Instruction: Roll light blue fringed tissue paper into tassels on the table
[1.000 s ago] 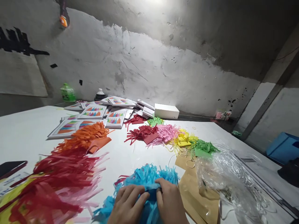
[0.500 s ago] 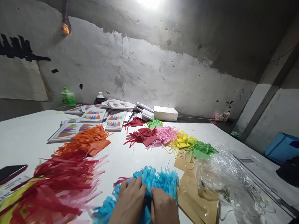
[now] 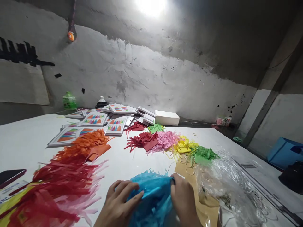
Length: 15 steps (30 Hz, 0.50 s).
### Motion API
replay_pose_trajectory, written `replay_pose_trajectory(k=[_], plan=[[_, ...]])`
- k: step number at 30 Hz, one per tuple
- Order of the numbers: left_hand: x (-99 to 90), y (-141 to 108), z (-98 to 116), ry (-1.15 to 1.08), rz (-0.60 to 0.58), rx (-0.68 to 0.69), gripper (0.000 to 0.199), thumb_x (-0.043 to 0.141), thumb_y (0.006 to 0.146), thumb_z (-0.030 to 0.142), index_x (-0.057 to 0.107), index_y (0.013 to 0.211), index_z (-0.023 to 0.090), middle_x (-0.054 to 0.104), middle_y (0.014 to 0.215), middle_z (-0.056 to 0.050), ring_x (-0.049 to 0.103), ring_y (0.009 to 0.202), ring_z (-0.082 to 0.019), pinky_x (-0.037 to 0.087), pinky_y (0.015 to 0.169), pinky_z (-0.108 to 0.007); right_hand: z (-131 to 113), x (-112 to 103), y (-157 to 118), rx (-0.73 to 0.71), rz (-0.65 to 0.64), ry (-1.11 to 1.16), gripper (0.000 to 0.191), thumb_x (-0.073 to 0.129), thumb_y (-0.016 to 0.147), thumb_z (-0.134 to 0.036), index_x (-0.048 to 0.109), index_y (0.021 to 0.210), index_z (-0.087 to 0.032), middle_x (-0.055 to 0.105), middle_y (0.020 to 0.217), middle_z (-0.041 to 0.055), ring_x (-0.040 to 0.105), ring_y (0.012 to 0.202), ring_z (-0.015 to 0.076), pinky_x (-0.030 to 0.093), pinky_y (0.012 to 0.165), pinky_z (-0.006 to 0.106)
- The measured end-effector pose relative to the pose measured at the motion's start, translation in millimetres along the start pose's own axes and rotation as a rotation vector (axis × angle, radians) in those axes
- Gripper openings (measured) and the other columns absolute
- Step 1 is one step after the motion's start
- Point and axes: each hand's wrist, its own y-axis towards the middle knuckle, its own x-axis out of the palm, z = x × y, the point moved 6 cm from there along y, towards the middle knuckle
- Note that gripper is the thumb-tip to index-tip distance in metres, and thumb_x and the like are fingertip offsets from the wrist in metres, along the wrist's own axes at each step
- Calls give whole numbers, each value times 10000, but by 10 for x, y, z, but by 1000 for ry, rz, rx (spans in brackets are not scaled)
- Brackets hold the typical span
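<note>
Both hands' fingers (image 3: 132,197) gripping blue fringed paper (image 3: 152,195) (lower part cut off).

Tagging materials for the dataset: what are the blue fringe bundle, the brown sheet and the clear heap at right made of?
Blue fringe bundle, held between the left hand and right hand: looks like thin matte tissue or crepe paper, with limp, finely cut strips. Brown sheet: probably kraft paper, flat, tan and dull. Clear heap: likely thin plastic film or bags, transparent, crinkled and glinting.
</note>
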Motion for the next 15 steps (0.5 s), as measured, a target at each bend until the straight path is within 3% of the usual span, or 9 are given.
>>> replay_pose_trajectory(k=[3,7,10,12,15], plan=[[-224,103,-186,-141,62,-67,221,555,1013,313,767,991,372,736,1024,-14,633,1027,-214,485,921,-337,284,-59,185,98,-43,107,308,479,827,-55,727,858,-234,771,796,36,730,716,222,451,609,252],[-497,264,-616,-296,27,-207,190,650,941,447,803,929,336,745,1010,-9,704,967,-175,579,820,-229,718,-19,277,219,-101,204,321,448,797,-104,744,846,-219,784,827,19,746,792,209,502,680,238],[-686,396,-1106,-373,44,-505,520,685,778,730,809,807,226,776,971,-3,742,926,-175,595,806,-233,1091,-13,250,316,-108,212,349,436,799,-156,766,908,-188,795,923,60,754,887,243,529,758,271],[-741,494,-1437,-382,23,-696,708,667,685,841,804,845,165,794,961,7,749,942,-187,590,844,-279,1358,-34,202,383,-101,203,388,433,806,-196,782,973,-173,794,985,89,752,945,271,538,803,298],[-742,721,-1901,-351,-4,-816,792,608,754,823,777,991,86,809,843,23,763,895,-193,591,810,-321,1752,-61,93,489,-90,172,407,458,807,-258,802,1011,-181,795,980,117,758,933,319,555,775,339]])
